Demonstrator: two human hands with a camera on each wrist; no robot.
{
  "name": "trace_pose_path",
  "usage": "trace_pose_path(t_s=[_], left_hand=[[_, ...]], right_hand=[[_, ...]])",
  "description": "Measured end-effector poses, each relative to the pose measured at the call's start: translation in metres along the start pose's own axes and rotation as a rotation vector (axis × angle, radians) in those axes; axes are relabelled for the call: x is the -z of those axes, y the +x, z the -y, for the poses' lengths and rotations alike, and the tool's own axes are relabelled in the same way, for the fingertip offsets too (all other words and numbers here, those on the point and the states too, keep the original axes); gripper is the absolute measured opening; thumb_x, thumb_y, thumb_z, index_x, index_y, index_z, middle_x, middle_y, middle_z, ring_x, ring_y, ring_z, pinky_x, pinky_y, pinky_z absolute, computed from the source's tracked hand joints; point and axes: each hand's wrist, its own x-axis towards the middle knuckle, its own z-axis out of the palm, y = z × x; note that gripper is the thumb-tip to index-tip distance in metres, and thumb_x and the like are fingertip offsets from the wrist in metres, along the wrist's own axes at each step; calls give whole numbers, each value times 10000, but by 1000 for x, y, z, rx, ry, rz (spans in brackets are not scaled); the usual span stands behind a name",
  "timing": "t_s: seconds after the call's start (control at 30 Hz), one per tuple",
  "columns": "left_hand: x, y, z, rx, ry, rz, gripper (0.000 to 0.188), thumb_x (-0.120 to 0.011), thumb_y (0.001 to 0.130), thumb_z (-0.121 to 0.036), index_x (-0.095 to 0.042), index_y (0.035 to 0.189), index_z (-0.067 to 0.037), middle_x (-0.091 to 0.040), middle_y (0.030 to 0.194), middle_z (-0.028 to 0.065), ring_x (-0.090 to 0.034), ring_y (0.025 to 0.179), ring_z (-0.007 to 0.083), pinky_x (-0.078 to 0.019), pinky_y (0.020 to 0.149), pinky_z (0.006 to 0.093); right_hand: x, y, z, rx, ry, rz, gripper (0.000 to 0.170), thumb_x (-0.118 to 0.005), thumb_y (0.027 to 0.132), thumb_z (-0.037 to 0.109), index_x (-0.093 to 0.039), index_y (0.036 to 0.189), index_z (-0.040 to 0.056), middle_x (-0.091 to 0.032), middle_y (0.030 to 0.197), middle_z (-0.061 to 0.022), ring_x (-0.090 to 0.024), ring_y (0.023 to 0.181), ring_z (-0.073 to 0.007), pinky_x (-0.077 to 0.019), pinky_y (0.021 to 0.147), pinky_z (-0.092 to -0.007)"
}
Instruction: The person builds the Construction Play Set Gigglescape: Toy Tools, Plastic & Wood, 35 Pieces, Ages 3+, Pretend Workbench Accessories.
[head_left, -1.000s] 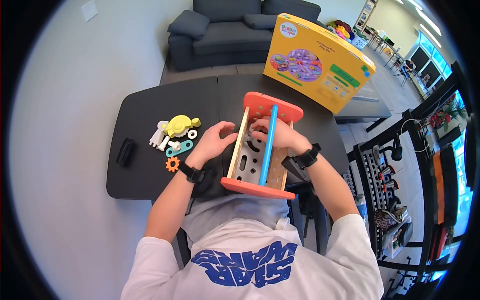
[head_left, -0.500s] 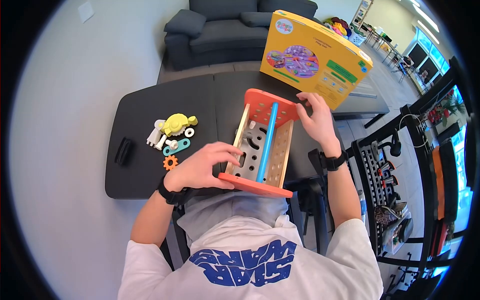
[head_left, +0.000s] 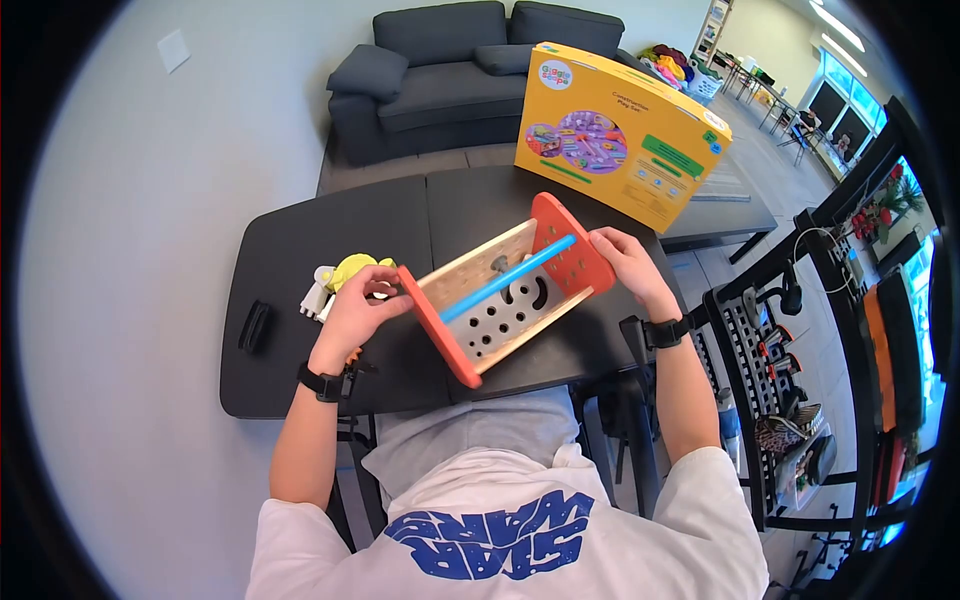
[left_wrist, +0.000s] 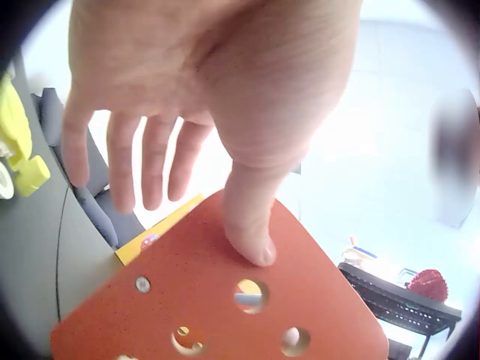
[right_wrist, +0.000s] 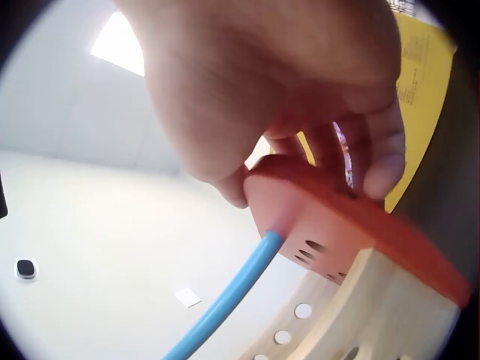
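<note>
A wooden toy toolbox (head_left: pixel 535 331) with red end panels, a blue rod handle (head_left: pixel 510 278) and a grey perforated board stands turned at an angle on the black table. My right hand (head_left: pixel 632 268) grips the top of its right end panel (right_wrist: pixel 300 210), thumb on the inner side and fingers over the outer side. The left hand (head_left: pixel 362 312) is at the other red end panel (left_wrist: pixel 187 259); its thumb presses that panel's face while the other fingers stretch out straight, away from it. Inside the toolbox sits a grey screw-shaped piece (head_left: pixel 499 264).
Yellow toy pieces (head_left: pixel 357 268) and a white toy part (head_left: pixel 317 298) lie behind the left hand. A black case (head_left: pixel 255 326) rests at the table's left. The yellow play set box (head_left: pixel 620 140) stands at the back, before a grey sofa (head_left: pixel 450 85). Black shelving (head_left: pixel 745 400) rises at right.
The right hand has come out of the toolbox and taken hold of its far end panel. The toolbox has turned clockwise, its near panel swinging left, with the left hand now at that panel.
</note>
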Motion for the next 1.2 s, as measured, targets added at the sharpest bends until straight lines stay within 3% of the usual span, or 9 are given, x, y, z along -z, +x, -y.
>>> trace_pose_path(t_s=[0.07,0.1,0.23,0.67,0.7,0.8,0.87,0.97,1.2], left_hand=[[-2,6,5,108,-47,-37,460,-769,925,-277,-609,1282,-34,-675,1178,76,-660,1030,170,-528,861,307],[-6,3,7,183,-55,8,425,-582,1053,-359,-572,1315,-25,-663,1203,91,-688,962,173,-554,792,307],[-14,1,-3,367,-134,135,506,-374,1110,-452,-541,1370,-52,-659,1216,100,-703,1016,205,-595,829,371],[-33,-1,-15,425,-273,85,746,-237,1076,-634,-589,1302,-16,-698,1128,115,-710,947,184,-598,784,382],[-34,-1,-17,429,-322,84,665,-309,1078,-583,-544,1376,-37,-649,1249,106,-672,1077,193,-588,847,398],[-39,-1,-11,404,-421,50,595,-393,1084,-510,-491,1456,-56,-587,1389,90,-610,1235,191,-557,945,395],[-46,3,4,373,-471,17,578,-406,1088,-487,-484,1461,-53,-575,1407,84,-586,1263,181,-537,979,376],[-54,7,17,238,-560,-74,544,-355,1113,-484,-529,1383,-44,-589,1301,85,-593,1185,179,-484,1014,355],[-55,8,3,196,-716,-148,495,-383,1117,-405,-498,1442,-50,-565,1348,63,-544,1227,153,-439,1051,339]], right_hand=[[-1,-4,9,-19,70,65,509,-533,1063,458,-658,1257,4,-732,1035,-81,-681,788,-164,-544,714,-290],[1,-9,15,-184,167,183,568,-499,1063,504,-618,1316,9,-726,1079,-103,-707,811,-178,-568,679,-294],[-3,-13,18,-367,277,372,739,-393,1043,644,-539,1418,24,-710,1155,-151,-752,884,-226,-623,560,-338],[-25,-8,7,-428,394,323,812,-317,1013,732,-444,1520,111,-662,1220,-167,-740,914,-245,-616,476,-343],[-24,-8,9,-427,395,323,812,-317,1013,732,-444,1520,111,-662,1220,-167,-740,914,-245,-616,476,-343],[-27,-8,11,-442,362,370,781,-297,1035,706,-424,1541,125,-636,1298,-158,-707,1043,-234,-640,654,-364],[-39,-9,3,-312,409,199,726,-275,1067,657,-424,1551,135,-603,1381,-134,-631,1189,-214,-575,917,-376],[-42,-10,3,-297,447,181,685,-270,1089,614,-440,1546,133,-585,1423,-109,-566,1269,-202,-460,1068,-366],[-35,-15,7,-351,397,222,642,-287,1105,568,-495,1503,110,-621,1347,-75,-605,1154,-163,-478,1022,-347]])
